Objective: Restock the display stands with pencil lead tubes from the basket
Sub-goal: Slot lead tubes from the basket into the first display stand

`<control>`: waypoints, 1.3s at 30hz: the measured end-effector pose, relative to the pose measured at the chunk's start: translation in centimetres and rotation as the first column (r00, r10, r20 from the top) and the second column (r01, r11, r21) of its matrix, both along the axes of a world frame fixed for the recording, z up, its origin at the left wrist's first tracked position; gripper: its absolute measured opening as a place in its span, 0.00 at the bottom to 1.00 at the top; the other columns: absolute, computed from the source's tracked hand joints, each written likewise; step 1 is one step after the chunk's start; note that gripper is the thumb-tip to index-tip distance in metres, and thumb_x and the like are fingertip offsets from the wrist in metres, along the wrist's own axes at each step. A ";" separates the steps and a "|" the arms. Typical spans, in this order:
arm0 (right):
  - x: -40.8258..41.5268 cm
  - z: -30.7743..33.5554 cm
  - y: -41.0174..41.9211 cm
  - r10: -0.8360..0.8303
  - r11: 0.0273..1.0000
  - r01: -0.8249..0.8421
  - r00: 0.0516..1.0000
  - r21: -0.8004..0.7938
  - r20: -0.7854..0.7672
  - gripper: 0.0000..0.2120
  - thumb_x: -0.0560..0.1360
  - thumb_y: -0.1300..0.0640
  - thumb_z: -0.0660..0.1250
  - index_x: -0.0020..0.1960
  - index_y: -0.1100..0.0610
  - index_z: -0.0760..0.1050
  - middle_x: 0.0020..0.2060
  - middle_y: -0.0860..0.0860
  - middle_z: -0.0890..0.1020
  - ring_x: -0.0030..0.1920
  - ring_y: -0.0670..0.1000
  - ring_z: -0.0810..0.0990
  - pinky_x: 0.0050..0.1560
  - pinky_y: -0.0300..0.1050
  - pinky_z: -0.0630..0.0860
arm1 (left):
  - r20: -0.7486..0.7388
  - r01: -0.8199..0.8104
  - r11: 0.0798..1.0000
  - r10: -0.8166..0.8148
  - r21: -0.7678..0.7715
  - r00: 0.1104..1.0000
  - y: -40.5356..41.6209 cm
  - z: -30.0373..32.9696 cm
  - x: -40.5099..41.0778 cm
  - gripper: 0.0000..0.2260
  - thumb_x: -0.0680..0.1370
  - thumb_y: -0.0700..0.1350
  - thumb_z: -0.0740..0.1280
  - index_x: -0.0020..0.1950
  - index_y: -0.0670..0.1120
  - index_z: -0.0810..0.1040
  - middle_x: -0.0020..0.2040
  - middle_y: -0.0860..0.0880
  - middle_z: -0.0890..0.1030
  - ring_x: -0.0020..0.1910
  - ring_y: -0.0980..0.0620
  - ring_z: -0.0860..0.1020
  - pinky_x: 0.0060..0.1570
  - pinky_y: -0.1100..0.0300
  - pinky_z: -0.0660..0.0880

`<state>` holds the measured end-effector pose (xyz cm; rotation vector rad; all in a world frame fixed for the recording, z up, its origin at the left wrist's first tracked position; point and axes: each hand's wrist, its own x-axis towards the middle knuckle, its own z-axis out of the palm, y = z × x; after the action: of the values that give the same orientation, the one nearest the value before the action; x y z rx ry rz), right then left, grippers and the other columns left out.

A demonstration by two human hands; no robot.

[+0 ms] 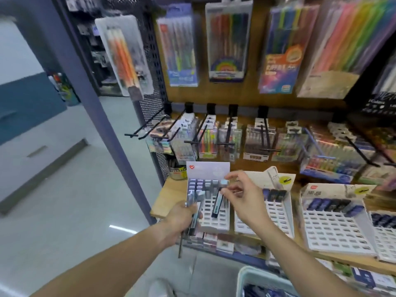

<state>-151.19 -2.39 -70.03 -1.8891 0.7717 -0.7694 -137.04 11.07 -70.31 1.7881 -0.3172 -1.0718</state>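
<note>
Head view: a wooden shelf (165,196) is seen from above, with white slotted display stands lined up along it. At the left end, the leftmost stand (211,219) is being worked over by both hands. A bundle of pencil lead tubes (194,207) is gripped in the left hand (179,221), fingers curled round it, the bundle held against the stand's left edge. A single lead tube (217,203), dark with a pale blue face, is pinched at its top end between thumb and fingertips of the right hand (243,199); it is tilted, its lower end over the stand's open slots. Whether that end is touching a slot cannot be told through the blur. The back rows of this stand are already filled with grey-capped tubes (203,183), below a pale header card (207,169).

Just beside it to the right, a second stand (276,215) is seen with a few dark tubes in its top row, partly hidden by the right hand. Further right, a third stand (334,230) carries a row of dark blue tubes at its back. At the bottom edge, the pale rim of the basket (252,273) is caught, dark packets lying inside it. Above the shelf, packs of coloured pens (227,41) are hung on black hooks (150,125).
</note>
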 end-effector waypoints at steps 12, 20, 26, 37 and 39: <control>4.6 -3.8 -3.2 -0.113 0.899 -0.041 0.941 -0.437 -0.320 0.11 0.77 0.55 0.71 0.51 0.43 0.70 0.44 0.45 0.80 0.45 0.46 0.77 0.45 0.43 0.75 | -0.022 0.103 0.995 -0.103 -0.001 0.994 -1.4 -1.9 1.4 0.08 0.86 0.44 0.59 0.60 0.43 0.75 0.42 0.45 0.82 0.30 0.49 0.80 0.25 0.63 0.72; 4.7 -5.1 -3.3 -0.096 0.876 -0.070 0.944 -0.478 -0.316 0.08 0.76 0.57 0.72 0.52 0.47 0.75 0.42 0.42 0.77 0.48 0.43 0.70 0.42 0.42 0.64 | -0.032 0.102 0.995 -0.102 -0.008 0.994 -2.7 -2.3 1.7 0.10 0.86 0.46 0.59 0.62 0.42 0.73 0.43 0.45 0.82 0.31 0.51 0.81 0.24 0.62 0.72; 5.0 -5.5 -3.4 -0.138 0.863 -0.060 0.927 -0.502 -0.349 0.08 0.76 0.55 0.72 0.54 0.48 0.78 0.44 0.45 0.81 0.52 0.47 0.73 0.43 0.42 0.68 | -0.042 0.088 0.996 -0.088 -0.008 0.995 -2.9 -2.4 1.7 0.09 0.86 0.46 0.59 0.61 0.43 0.75 0.41 0.47 0.83 0.32 0.51 0.81 0.25 0.62 0.72; 5.5 -4.0 -2.2 -0.154 0.967 0.097 0.960 -0.237 -0.234 0.10 0.79 0.49 0.69 0.60 0.48 0.79 0.44 0.42 0.80 0.46 0.42 0.79 0.50 0.41 0.76 | 0.004 0.095 0.995 -0.095 -0.012 0.995 -2.9 -3.0 2.3 0.10 0.85 0.48 0.62 0.61 0.45 0.79 0.39 0.51 0.86 0.35 0.51 0.78 0.26 0.64 0.68; 5.5 -3.2 -1.4 -0.039 0.998 0.048 0.984 0.042 -0.176 0.10 0.77 0.49 0.72 0.57 0.47 0.78 0.38 0.45 0.84 0.43 0.42 0.82 0.50 0.42 0.79 | 0.000 0.115 0.993 -0.115 -0.021 0.993 -2.8 -3.1 2.4 0.09 0.85 0.48 0.63 0.60 0.46 0.79 0.41 0.50 0.87 0.37 0.51 0.77 0.29 0.62 0.69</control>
<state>-145.71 -3.76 -73.19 -1.9218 0.9351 -0.6121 -134.69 8.30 -73.44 1.7677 -0.4344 -1.1460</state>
